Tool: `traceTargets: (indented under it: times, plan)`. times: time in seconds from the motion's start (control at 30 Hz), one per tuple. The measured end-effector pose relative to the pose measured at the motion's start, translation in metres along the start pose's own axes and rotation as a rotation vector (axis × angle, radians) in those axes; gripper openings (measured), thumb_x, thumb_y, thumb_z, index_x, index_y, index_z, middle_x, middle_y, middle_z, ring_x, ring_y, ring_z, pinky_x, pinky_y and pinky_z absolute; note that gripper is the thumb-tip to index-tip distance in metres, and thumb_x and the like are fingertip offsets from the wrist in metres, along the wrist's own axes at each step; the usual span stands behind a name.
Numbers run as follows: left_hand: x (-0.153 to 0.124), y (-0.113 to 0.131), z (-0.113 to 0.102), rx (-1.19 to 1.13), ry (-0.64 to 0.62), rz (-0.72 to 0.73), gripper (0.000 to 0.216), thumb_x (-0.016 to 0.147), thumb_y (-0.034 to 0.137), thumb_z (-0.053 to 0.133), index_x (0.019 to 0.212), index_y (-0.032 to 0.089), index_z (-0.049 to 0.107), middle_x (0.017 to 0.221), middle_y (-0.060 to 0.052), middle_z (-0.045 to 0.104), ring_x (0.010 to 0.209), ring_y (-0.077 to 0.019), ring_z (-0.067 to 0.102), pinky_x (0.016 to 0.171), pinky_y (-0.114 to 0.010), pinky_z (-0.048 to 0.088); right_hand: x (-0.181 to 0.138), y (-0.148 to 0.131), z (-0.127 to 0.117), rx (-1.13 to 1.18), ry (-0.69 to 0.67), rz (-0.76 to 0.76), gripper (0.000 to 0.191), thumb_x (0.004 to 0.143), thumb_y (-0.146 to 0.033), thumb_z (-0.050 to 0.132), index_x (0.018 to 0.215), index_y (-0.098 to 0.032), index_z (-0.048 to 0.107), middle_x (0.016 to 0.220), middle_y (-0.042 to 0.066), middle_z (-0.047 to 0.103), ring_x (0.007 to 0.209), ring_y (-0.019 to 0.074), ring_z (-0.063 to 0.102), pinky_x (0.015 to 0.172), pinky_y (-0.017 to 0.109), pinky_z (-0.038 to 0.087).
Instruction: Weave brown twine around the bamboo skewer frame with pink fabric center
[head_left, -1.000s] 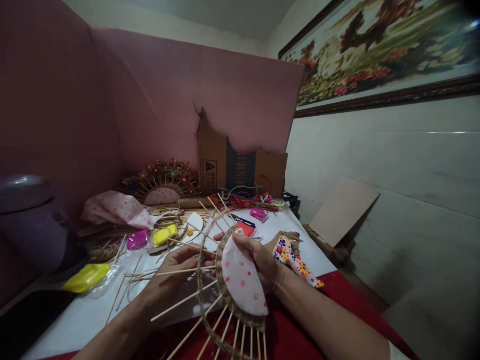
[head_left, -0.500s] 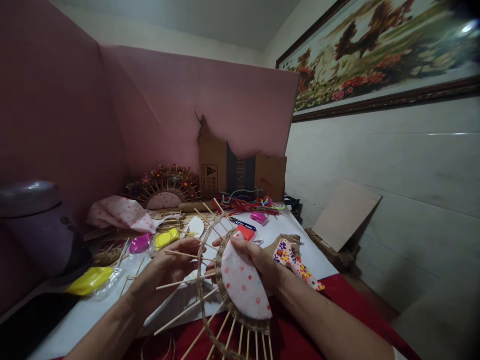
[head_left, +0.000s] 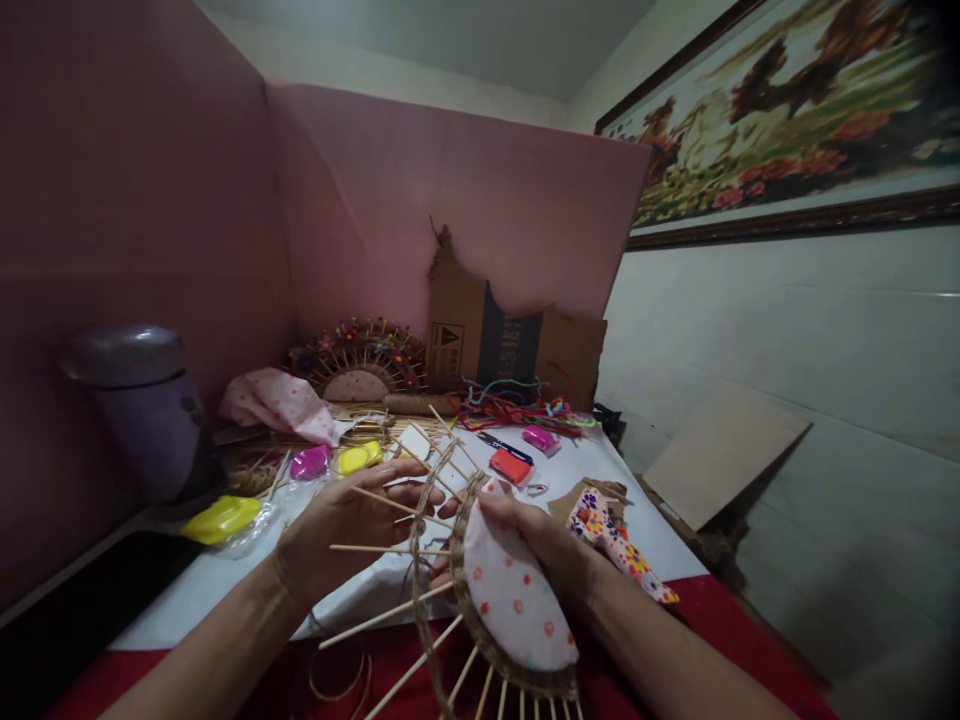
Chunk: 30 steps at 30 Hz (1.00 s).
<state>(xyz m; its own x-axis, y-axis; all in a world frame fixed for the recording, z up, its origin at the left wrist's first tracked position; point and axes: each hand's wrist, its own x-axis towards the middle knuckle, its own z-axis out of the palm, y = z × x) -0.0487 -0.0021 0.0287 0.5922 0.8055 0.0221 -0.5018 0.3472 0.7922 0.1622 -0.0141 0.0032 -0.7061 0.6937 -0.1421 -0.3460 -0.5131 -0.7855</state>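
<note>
A half-round fan frame [head_left: 517, 590] covered in white fabric with pinkish-red dots is tilted before me. Brown twine edges its curve, and thin wooden sticks [head_left: 390, 612] radiate out from it. Farther out, a woven twine band [head_left: 420, 600] crosses the sticks. My right hand [head_left: 536, 540] is closed on the upper part of the fabric piece, thumb on its front. My left hand [head_left: 360, 510] is at the upper sticks, fingers stretched out and apart beside the twine band; their tips are partly hidden behind it. A loose loop of twine [head_left: 341, 695] hangs below.
Clay packets in yellow [head_left: 225, 520], magenta [head_left: 309, 462] and red [head_left: 511, 465] lie on the white sheet. A dark-handled cutter [head_left: 506, 447], flowered fabric [head_left: 611, 535] and coloured pipe cleaners [head_left: 510, 408] are nearby. Behind stand a decorated fan [head_left: 358, 385], cardboard [head_left: 517, 345] and a purple container [head_left: 150, 420].
The view has turned left, so the scene sits farther right. My left fingers have straightened somewhat beside the twine band. My right hand keeps its hold on the fan frame.
</note>
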Motion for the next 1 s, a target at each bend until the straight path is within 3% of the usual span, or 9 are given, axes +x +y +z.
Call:
traceTargets:
  times: [0.33,0.47,0.7,1.0]
  plan:
    - [0.0,-0.0054,0.0027,-0.036,0.037,0.074,0.025,0.084,0.018,0.042,0.096,0.013,0.063,0.082,-0.009,0.068,0.081,-0.02,0.061,0.08,-0.034,0.041,0.0001,-0.0023,0.0022,-0.019,-0.063,-0.029,0.047,0.076,-0.042,0.052,0.107,-0.009,0.05,0.084,0.014,0.067,0.078,0.0229,0.065,0.078,0.039,0.047]
    - [0.0024,-0.0072,0.0014,0.017,0.071,0.121,0.025,0.082,0.018,0.044,0.094,0.011,0.064,0.091,-0.011,0.066,0.086,-0.0219,0.058,0.078,-0.035,0.042,-0.0034,0.0016,0.0048,-0.005,-0.052,0.002,0.044,0.078,-0.04,0.048,0.11,-0.009,0.048,0.082,0.014,0.067,0.076,0.0227,0.066,0.075,0.039,0.048]
    - [0.0029,-0.0049,-0.0028,-0.057,-0.056,0.121,0.032,0.083,0.022,0.038,0.101,0.011,0.062,0.088,-0.013,0.066,0.084,-0.0231,0.058,0.077,-0.037,0.041,-0.0018,0.0053,0.0032,-0.052,-0.051,0.006,0.045,0.078,-0.04,0.049,0.111,-0.009,0.048,0.079,0.013,0.066,0.074,0.0222,0.065,0.071,0.038,0.049]
    - [0.0023,-0.0071,-0.0021,-0.05,-0.065,0.123,0.034,0.084,0.025,0.035,0.103,0.013,0.06,0.087,-0.012,0.064,0.079,-0.0241,0.057,0.076,-0.041,0.038,-0.001,0.0052,0.0035,-0.038,-0.104,0.015,0.044,0.079,-0.04,0.048,0.109,-0.008,0.048,0.078,0.013,0.066,0.072,0.0211,0.065,0.072,0.038,0.049]
